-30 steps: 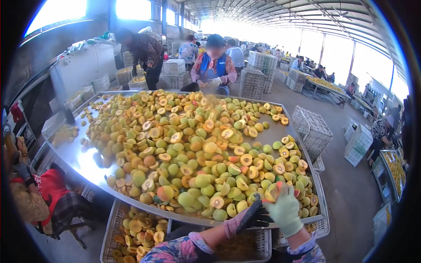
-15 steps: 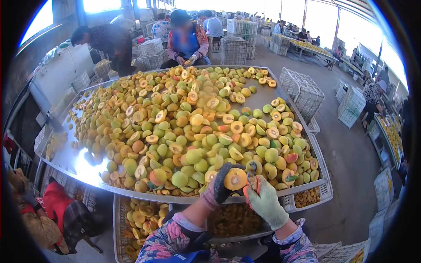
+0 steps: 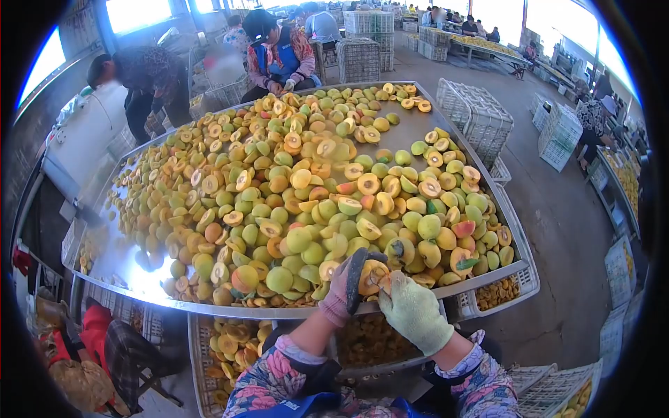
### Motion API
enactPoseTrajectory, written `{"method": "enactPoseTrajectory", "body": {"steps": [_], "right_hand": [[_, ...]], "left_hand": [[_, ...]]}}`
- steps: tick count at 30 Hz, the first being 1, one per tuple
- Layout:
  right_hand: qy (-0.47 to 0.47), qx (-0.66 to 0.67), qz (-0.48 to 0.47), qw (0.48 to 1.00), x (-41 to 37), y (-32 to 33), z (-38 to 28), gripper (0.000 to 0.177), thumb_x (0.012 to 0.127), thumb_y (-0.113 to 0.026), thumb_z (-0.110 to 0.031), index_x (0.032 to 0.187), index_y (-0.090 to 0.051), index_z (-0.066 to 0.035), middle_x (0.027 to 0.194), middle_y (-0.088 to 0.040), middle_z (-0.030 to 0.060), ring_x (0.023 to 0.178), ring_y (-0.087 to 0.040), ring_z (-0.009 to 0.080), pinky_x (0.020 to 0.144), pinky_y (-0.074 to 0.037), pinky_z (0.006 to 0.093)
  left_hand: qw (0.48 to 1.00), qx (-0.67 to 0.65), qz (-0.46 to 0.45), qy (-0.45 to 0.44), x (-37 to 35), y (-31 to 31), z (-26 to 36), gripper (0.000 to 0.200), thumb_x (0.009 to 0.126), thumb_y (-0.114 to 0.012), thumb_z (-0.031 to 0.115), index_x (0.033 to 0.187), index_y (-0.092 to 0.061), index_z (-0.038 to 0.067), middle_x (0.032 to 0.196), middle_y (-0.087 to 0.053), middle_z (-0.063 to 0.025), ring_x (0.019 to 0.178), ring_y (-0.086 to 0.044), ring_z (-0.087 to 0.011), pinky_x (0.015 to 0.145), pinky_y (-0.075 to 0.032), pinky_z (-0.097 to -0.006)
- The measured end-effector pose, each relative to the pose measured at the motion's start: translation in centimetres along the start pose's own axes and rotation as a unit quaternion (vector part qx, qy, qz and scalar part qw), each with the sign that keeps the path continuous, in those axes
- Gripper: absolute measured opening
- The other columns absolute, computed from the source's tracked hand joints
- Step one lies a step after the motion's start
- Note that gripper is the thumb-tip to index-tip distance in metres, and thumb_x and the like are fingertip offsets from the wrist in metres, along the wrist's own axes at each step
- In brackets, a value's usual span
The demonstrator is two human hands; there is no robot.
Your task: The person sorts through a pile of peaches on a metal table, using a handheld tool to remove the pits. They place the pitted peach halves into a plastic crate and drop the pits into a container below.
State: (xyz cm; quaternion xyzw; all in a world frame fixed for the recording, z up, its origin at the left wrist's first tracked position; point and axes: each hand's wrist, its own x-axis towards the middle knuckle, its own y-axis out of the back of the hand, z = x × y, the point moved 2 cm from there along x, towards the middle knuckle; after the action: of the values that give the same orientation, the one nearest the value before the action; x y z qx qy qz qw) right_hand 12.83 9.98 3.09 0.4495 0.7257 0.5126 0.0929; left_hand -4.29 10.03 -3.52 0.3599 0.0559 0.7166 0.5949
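My left hand (image 3: 343,287), in a pink glove with dark fingers, is closed around a peach half (image 3: 371,277) with its cut face turned toward my right hand. My right hand (image 3: 414,313), in a pale green glove, has its fingers closed at that cut face. A small metal tool shows thinly at its fingertips, touching the flesh; most of it is hidden by the glove. Both hands are above the near edge of a metal table (image 3: 411,143), beside a heap of yellow-green peach halves (image 3: 300,240), many with the pits showing.
Below the table edge are a crate of peach halves (image 3: 233,348) and a tray of small brown pieces (image 3: 369,341). White crates (image 3: 481,118) stand at the right. A co-worker (image 3: 282,56) sits across the table; another person (image 3: 143,83) bends at the left.
The peach half has turned from facing up to facing my right hand, whose fingers have closed in on it. The view has shifted slightly.
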Motion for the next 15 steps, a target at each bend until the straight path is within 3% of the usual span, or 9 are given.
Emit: {"method": "enactPoseTrajectory", "body": {"steps": [2,4,5,7,8,11,13,14,15], "right_hand": [[0.003,-0.022,-0.018,1.0,-0.1,0.3,-0.4,0.025,0.088,-0.062,-0.023,0.103,-0.053,-0.006,0.073,-0.063,0.0157,0.066,-0.065,0.0363,0.055,-0.053,0.0452],[-0.018,-0.043,-0.059,0.997,-0.2,0.5,-0.8,0.025,0.089,-0.06,-0.023,0.105,-0.053,-0.005,0.074,-0.063,0.016,0.069,-0.066,0.0356,0.058,-0.054,0.046],[-0.018,-0.045,-0.059,0.997,-0.2,0.7,-1.0,0.025,0.089,-0.06,-0.023,0.105,-0.053,-0.005,0.074,-0.063,0.016,0.069,-0.066,0.0356,0.058,-0.054,0.046],[-0.034,-0.051,-0.102,0.993,-0.5,0.9,-1.2,0.026,0.09,-0.06,-0.022,0.1,-0.049,-0.001,0.075,-0.062,0.0184,0.072,-0.065,0.0381,0.061,-0.053,0.047],[-0.034,-0.054,-0.104,0.993,-0.7,1.0,-1.4,0.026,0.09,-0.06,-0.022,0.1,-0.049,-0.001,0.075,-0.062,0.0184,0.072,-0.065,0.0381,0.061,-0.053,0.047],[-0.03,-0.042,-0.104,0.993,-1.0,1.3,-1.5,0.025,0.089,-0.06,-0.02,0.099,-0.049,-0.001,0.076,-0.062,0.019,0.07,-0.064,0.0389,0.06,-0.053,0.047],[0.084,-0.013,-0.115,0.99,-1.4,1.0,-0.9,0.021,0.088,-0.058,-0.016,0.097,-0.049,0.001,0.069,-0.06,0.0161,0.06,-0.063,0.0332,0.054,-0.052,0.0417],[-0.084,0.183,-0.21,0.957,-1.3,0.9,-1.2,0.015,0.089,-0.056,-0.015,0.094,-0.05,-0.002,0.064,-0.056,0.0098,0.052,-0.057,0.0237,0.048,-0.048,0.036],[-0.276,0.34,-0.231,0.869,-1.3,1.0,-1.6,0.01,0.09,-0.054,-0.015,0.091,-0.051,-0.006,0.059,-0.053,0.0034,0.044,-0.052,0.0142,0.041,-0.044,0.0304]], "left_hand": [[0.999,0.032,0.005,0.027,-0.3,-0.3,-0.8,0.027,0.075,-0.077,0.023,0.097,-0.069,0.009,0.099,-0.071,-0.0061,0.089,-0.067,-0.0275,0.085,-0.052,-0.0351],[0.995,0.101,-0.022,-0.01,-0.4,-0.5,-1.2,0.056,0.074,-0.08,0.031,0.116,-0.058,0.003,0.103,-0.071,-0.0111,0.094,-0.068,-0.0305,0.081,-0.053,-0.0384],[0.995,0.099,-0.022,-0.011,-0.3,-0.1,-0.2,0.056,0.074,-0.08,0.031,0.116,-0.058,0.003,0.103,-0.071,-0.0111,0.094,-0.068,-0.0305,0.081,-0.053,-0.0384],[0.995,-0.071,-0.005,0.068,0.1,0.8,2.3,0.054,0.074,-0.08,0.031,0.114,-0.058,0.003,0.099,-0.072,-0.0113,0.089,-0.069,-0.0288,0.079,-0.054,-0.0367],[0.995,-0.075,-0.004,0.068,-0.1,0.4,1.9,0.054,0.074,-0.08,0.031,0.114,-0.058,0.003,0.099,-0.072,-0.0113,0.089,-0.069,-0.0288,0.079,-0.054,-0.0367],[0.95,-0.287,-0.003,0.123,-0.7,-1.6,-0.1,0.049,0.072,-0.081,0.021,0.111,-0.058,0.003,0.097,-0.071,-0.0116,0.085,-0.07,-0.0276,0.075,-0.055,-0.038],[0.995,-0.046,-0.017,-0.084,-0.4,-1.9,-0.8,0.048,0.072,-0.079,0.021,0.112,-0.058,0.004,0.093,-0.07,-0.0112,0.08,-0.068,-0.028,0.074,-0.055,-0.0387],[0.991,0.029,-0.04,-0.128,0.0,-1.9,-0.7,0.043,0.07,-0.079,0.021,0.106,-0.062,0.004,0.09,-0.069,-0.0112,0.079,-0.067,-0.0287,0.074,-0.054,-0.0393],[0.999,-0.042,-0.011,-0.015,0.0,-2.8,-1.4,0.044,0.072,-0.078,0.021,0.109,-0.062,0.004,0.093,-0.069,-0.0117,0.082,-0.067,-0.0282,0.076,-0.054,-0.039]]}}
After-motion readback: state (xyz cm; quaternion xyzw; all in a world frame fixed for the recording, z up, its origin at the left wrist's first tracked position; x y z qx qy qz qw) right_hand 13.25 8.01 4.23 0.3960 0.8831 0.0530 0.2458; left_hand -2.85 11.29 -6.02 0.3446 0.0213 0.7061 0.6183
